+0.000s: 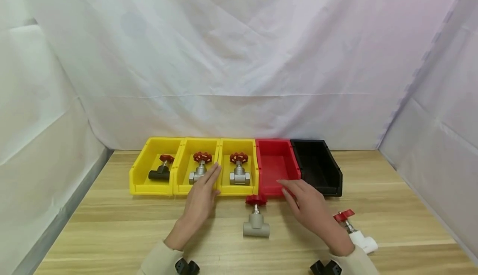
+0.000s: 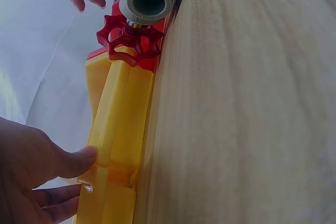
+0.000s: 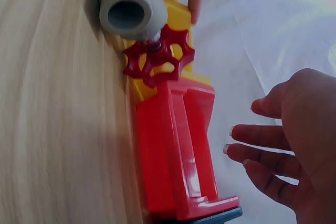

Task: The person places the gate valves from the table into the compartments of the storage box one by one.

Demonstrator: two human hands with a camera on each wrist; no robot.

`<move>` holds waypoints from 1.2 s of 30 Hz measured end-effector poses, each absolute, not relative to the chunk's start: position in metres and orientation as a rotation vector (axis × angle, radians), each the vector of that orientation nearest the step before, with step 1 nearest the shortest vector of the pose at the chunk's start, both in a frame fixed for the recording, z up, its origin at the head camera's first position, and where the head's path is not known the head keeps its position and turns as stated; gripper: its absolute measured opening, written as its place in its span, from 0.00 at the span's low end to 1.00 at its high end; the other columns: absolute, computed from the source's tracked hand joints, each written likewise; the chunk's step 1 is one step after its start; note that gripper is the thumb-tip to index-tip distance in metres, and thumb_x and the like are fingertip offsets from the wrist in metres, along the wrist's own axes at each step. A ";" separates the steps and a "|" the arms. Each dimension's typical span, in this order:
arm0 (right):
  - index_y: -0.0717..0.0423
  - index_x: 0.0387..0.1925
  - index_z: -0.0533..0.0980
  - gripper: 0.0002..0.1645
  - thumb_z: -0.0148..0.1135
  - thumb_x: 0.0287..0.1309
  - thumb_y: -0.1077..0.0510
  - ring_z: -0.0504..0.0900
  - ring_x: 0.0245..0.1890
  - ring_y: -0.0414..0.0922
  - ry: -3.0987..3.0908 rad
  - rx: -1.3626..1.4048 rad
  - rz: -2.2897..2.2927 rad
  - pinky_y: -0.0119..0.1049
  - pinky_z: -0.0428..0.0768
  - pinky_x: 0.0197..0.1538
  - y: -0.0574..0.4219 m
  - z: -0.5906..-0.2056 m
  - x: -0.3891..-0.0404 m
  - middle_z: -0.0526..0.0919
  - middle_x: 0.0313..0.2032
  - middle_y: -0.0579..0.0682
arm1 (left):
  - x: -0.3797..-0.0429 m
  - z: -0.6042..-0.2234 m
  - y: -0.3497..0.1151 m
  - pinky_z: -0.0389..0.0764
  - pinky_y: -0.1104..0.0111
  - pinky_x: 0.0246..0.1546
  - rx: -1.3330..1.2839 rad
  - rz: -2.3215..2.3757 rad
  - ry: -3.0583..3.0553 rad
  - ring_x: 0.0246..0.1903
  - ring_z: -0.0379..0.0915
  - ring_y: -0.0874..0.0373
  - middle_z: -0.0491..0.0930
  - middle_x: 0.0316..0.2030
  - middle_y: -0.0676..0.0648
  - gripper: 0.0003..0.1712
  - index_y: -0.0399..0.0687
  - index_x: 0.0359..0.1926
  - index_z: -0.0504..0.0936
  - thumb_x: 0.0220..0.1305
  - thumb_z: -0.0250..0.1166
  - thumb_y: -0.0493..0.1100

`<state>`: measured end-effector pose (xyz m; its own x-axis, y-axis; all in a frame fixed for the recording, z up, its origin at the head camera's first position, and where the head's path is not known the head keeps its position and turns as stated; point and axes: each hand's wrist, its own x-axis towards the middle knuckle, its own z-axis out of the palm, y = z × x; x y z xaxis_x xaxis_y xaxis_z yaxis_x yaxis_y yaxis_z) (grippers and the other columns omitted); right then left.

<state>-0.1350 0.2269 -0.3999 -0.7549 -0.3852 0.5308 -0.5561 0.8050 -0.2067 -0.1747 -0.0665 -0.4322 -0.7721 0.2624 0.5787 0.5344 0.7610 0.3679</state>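
Observation:
My left hand (image 1: 200, 197) reaches over the front of the middle and second yellow bins, its fingers straight. In the left wrist view its thumb (image 2: 79, 162) rests at the yellow front rim. My right hand (image 1: 309, 205) hovers at the front of the red bin (image 1: 277, 159) with loosely bent, spread fingers and nothing between them. Between the two hands, a grey tee-shaped valve (image 1: 256, 226) with a red handwheel lies on the table, the wheel toward the red bin. A white valve (image 1: 361, 240) with a red handle lies beside my right forearm, partly hidden by it.
Metal valves with red wheels lie in the middle yellow bin (image 1: 227, 146) and the second yellow bin (image 1: 190, 146). A black valve (image 1: 159, 173) lies in the leftmost yellow bin (image 1: 140, 175). The black bin (image 1: 315, 159) ends the row at right. White cloth (image 1: 239, 59) hangs behind.

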 end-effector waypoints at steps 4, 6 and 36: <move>0.45 0.51 0.74 0.19 0.58 0.56 0.52 0.72 0.35 0.32 -2.509 0.747 0.559 0.28 0.77 0.33 0.218 -0.398 -0.129 0.77 0.39 0.39 | -0.174 -0.431 -0.066 0.71 0.61 0.49 -0.598 -0.717 -2.455 0.52 0.66 0.48 0.61 0.61 0.46 0.41 0.43 0.61 0.65 0.42 0.70 0.31; 0.44 0.51 0.73 0.18 0.56 0.57 0.51 0.73 0.36 0.32 -2.532 0.751 0.587 0.28 0.77 0.35 0.213 -0.398 -0.126 0.77 0.40 0.37 | -0.174 -0.430 -0.066 0.72 0.61 0.48 -0.594 -0.714 -2.459 0.52 0.66 0.48 0.62 0.61 0.46 0.41 0.43 0.61 0.65 0.42 0.70 0.31; 0.37 0.51 0.72 0.21 0.49 0.58 0.38 0.74 0.37 0.36 -2.898 0.972 0.438 0.37 0.76 0.37 0.179 -0.411 -0.106 0.75 0.42 0.39 | -0.173 -0.429 -0.065 0.72 0.61 0.48 -0.566 -0.687 -2.489 0.52 0.66 0.47 0.62 0.61 0.46 0.43 0.46 0.62 0.64 0.43 0.70 0.33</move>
<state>-0.1064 0.1791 -0.4106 -0.8005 -0.5828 0.1401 -0.5981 0.7616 -0.2493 -0.1725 -0.0651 -0.4288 -0.7922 0.2548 0.5545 0.5031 0.7870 0.3571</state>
